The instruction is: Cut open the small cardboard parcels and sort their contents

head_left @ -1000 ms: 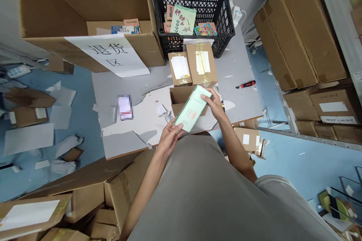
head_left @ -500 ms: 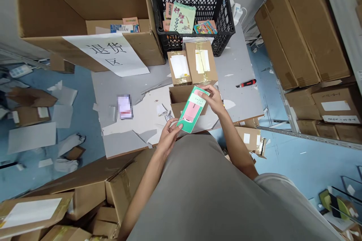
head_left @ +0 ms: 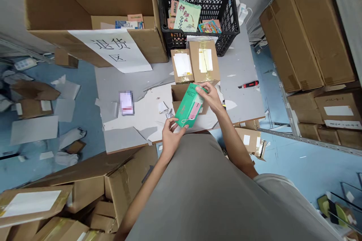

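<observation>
Both my hands hold a green box (head_left: 184, 106) with a pink picture on one face, tilted over the table's front edge. My left hand (head_left: 173, 135) grips its lower end between thumb and fingers. At the upper right end, my right hand (head_left: 210, 97) pinches the same box. Behind it stands an open small carton (head_left: 177, 93), partly hidden by the green box. Two taped cartons with white labels, a smaller one (head_left: 177, 56) and a larger one (head_left: 195, 47), sit just beyond.
A black crate (head_left: 232, 32) with several packets stands at the back, beside a big cardboard box (head_left: 141, 45). On the table (head_left: 234, 64) lie a red-and-black utility knife (head_left: 249, 84), a blurred phone-like object (head_left: 126, 103) and paper scraps (head_left: 162, 107). Cartons (head_left: 90, 192) fill the lower left.
The green box has turned in my hands, so a green side now shows next to the pink-pictured face. My left hand has shifted slightly right. The whole view has moved a little.
</observation>
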The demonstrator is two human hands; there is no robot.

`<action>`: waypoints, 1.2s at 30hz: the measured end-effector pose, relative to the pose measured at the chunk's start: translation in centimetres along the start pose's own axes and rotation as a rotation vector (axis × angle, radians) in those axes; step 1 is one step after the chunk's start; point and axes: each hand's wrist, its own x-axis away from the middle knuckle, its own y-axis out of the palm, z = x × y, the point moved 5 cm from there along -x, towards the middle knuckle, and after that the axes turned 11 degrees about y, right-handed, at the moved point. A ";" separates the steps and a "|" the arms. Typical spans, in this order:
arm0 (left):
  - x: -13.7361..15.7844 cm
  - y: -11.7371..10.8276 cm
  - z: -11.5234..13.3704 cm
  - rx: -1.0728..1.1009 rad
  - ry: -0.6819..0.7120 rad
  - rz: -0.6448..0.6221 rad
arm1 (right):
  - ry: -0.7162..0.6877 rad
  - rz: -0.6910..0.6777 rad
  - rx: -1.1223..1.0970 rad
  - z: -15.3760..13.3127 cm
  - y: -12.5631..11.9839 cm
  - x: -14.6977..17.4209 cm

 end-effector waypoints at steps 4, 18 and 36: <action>0.1 0.3 1.2 -0.091 0.188 -0.029 | -0.026 0.183 0.023 0.7 -0.4 -0.4; -1.2 -1.0 -3.7 0.498 -0.501 -0.084 | -0.155 0.065 -0.017 0.3 -0.2 0.6; 0.1 0.5 -2.3 0.261 -0.183 0.087 | -0.127 0.074 0.050 0.2 -1.7 -0.1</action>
